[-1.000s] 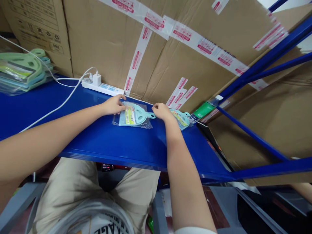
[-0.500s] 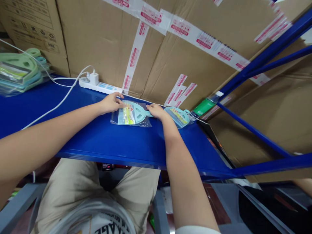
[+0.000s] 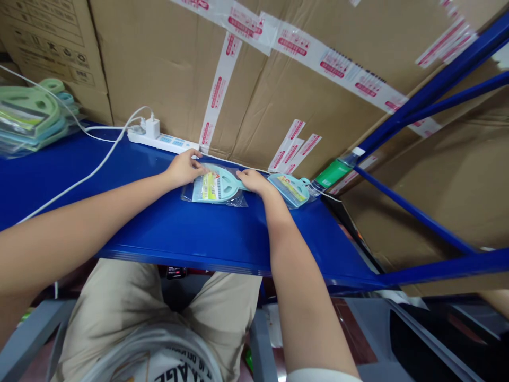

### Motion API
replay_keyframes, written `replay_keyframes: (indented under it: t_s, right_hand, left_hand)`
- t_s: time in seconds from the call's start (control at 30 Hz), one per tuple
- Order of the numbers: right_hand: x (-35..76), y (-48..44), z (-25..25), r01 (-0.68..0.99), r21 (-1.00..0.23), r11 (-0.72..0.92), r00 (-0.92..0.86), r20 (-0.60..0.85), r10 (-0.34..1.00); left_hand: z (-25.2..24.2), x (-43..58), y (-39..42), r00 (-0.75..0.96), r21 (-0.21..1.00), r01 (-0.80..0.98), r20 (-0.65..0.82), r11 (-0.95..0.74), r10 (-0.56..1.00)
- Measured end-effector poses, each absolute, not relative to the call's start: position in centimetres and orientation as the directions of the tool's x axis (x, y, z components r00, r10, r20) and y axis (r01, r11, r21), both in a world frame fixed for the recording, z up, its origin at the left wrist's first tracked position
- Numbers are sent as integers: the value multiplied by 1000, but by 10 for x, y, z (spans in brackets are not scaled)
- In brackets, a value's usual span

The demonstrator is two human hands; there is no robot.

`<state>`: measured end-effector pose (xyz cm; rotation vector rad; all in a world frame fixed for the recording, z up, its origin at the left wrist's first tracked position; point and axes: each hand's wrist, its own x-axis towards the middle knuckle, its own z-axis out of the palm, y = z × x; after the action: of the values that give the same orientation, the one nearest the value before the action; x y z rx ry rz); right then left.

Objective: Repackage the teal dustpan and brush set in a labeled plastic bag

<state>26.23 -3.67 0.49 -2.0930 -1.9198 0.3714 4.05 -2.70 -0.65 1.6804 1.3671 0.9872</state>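
Compared with 1 second ago, my right hand (image 3: 254, 182) has slid left along the blue table (image 3: 167, 228); it was clear of the handle then, and now it lies over the handle end of the pale blue brush in its clear bag (image 3: 217, 187). The bag has barely shifted, so I judge the hands are closing in on its 2 ends rather than moving it. My left hand (image 3: 183, 168) has stayed on the bag's left edge, fingers curled down and pressing on the plastic; I cannot tell whether it pinches the film or only holds it flat. The right hand's fingers are bent loosely over the handle, resting on it, not closed around it as far as I can see. Both forearms stretch forward across the table, the left coming in at a slant, the right nearly straight. The bag lies flat near the table's back edge, just in front of the cardboard boxes (image 3: 167, 69). A second bagged brush (image 3: 292, 190) lies just right of my right hand, and a power strip (image 3: 163, 141) sits behind the left
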Motion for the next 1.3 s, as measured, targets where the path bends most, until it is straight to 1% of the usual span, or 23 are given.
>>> replay_keyframes:
  t_s: [0.1, 0.3, 0.47, 0.6, 0.7, 0.93, 1.17, 1.3]
  right_hand:
    - [259, -38, 6, 931, -353, -89, 94, -2, 996]
    - [256, -40, 8, 929, -355, -107, 108, -17, 994]
    - [259, -37, 4, 931, -353, -91, 100, 6, 995]
    - [261, -34, 2, 919, -386, -86, 97, 11, 995]
    - [261, -34, 2, 918, -388, -85, 94, 5, 996]
    - [257, -39, 7, 931, -352, -93, 97, -7, 995]
    - [255, -40, 8, 939, -328, -104, 102, -24, 995]
    - [255, -41, 10, 944, -313, -108, 100, -42, 994]
  left_hand:
    - [-7, 42, -29, 130, 887, 427, 133, -176, 983]
    - [-9, 45, -28, 144, 926, 350, 96, -142, 985]
    - [-9, 44, -24, 198, 895, 418, 82, -159, 977]
    - [-7, 44, -24, 146, 877, 464, 63, -125, 987]
    - [-5, 45, -25, 116, 883, 456, 64, -110, 991]
    - [2, 48, -28, 137, 911, 411, -12, -46, 990]
    - [1, 44, -25, 250, 921, 377, 1, -99, 968]
    - [-2, 45, -24, 228, 908, 398, 37, -128, 973]
